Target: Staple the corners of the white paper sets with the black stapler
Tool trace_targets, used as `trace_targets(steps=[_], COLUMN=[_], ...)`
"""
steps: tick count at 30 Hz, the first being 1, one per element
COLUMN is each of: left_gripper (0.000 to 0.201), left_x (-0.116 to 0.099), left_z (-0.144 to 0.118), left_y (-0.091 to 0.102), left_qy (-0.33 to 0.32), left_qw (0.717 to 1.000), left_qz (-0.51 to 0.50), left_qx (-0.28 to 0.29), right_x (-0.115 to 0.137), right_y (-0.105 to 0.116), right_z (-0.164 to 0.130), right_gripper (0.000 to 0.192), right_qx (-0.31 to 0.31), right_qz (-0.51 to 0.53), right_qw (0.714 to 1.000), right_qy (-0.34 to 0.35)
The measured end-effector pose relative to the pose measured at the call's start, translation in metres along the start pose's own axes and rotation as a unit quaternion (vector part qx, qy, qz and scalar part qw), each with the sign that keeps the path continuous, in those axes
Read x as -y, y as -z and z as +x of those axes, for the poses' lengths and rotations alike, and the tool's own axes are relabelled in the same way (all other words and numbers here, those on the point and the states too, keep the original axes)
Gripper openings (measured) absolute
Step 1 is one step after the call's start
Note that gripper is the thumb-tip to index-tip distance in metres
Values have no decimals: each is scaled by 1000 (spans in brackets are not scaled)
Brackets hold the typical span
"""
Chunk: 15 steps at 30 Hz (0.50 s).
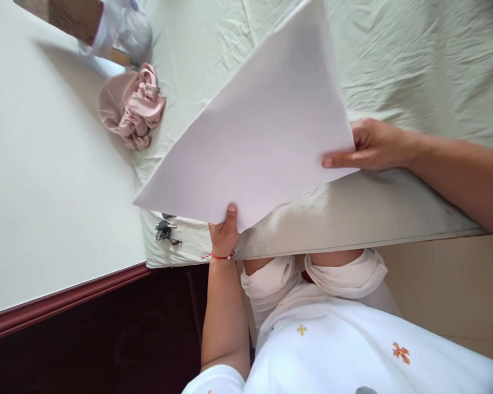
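Observation:
A large white sheet of paper [263, 131] is held up over a bed covered with a pale green sheet [414, 65]. My left hand [225, 232], with a red thread bracelet at the wrist, pinches the sheet's near edge from below. My right hand [370, 145] grips its right corner, thumb on top. The paper tilts upward and hides part of the bed behind it.
A crumpled pink cloth [133, 106] lies at the bed's left edge by the cream wall [45, 180]. A small bunch of keys [165, 231] rests on the bed just left of my left hand. A clear plastic bag [123, 27] sits at the top left. My knees press against the bed's edge.

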<state>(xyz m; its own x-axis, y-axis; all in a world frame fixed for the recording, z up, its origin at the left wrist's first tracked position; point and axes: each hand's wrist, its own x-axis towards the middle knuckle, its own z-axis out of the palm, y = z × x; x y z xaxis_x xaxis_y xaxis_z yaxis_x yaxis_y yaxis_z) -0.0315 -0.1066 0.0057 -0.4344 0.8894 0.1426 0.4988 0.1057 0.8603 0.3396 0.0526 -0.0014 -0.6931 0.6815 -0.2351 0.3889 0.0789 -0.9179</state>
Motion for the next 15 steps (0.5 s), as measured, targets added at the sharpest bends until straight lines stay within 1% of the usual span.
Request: trace_targets(steps=[2, 4, 5, 7, 8, 9, 10, 12, 13, 14, 15], left_gripper=[60, 62, 62, 59, 57, 54, 51, 45, 43, 43, 43], left_x=[-4, -8, -10, -15, -19, -23, -28, -37, -42, -46, -51], left_z=[-1, -4, -5, -7, -8, -8, -8, -7, -6, -5, -4], left_y=[4, 10, 13, 19, 23, 26, 28, 31, 30, 29, 27], left_qy=[18, 43, 56, 88, 108, 130, 152, 190, 200, 194, 175], left_qw=[999, 996, 993, 982, 972, 959, 942, 901, 882, 877, 886], left_qz=[-13, -30, -35, -39, -42, -44, -46, -45, -41, -32, -22], left_qx=[27, 73, 98, 163, 202, 248, 297, 387, 424, 438, 428], right_x=[0, 3, 5, 8, 9, 10, 9, 6, 4, 3, 2], right_y=[1, 1, 2, 7, 10, 15, 19, 27, 29, 30, 29], right_z=[-2, -2, -3, -3, -3, -3, -4, -5, -5, -6, -6], right_gripper=[86, 92, 96, 102, 104, 106, 110, 117, 119, 120, 119], right_qx=[1, -24, -43, -60, -51, -30, 5, 94, 130, 159, 176], right_qz=[119, 245, 291, 332, 332, 328, 319, 287, 268, 246, 221], right_qw=[993, 969, 956, 941, 942, 944, 948, 953, 955, 956, 959], right_qy=[-15, -6, 5, 11, 8, 5, 1, -6, -7, -11, -14])
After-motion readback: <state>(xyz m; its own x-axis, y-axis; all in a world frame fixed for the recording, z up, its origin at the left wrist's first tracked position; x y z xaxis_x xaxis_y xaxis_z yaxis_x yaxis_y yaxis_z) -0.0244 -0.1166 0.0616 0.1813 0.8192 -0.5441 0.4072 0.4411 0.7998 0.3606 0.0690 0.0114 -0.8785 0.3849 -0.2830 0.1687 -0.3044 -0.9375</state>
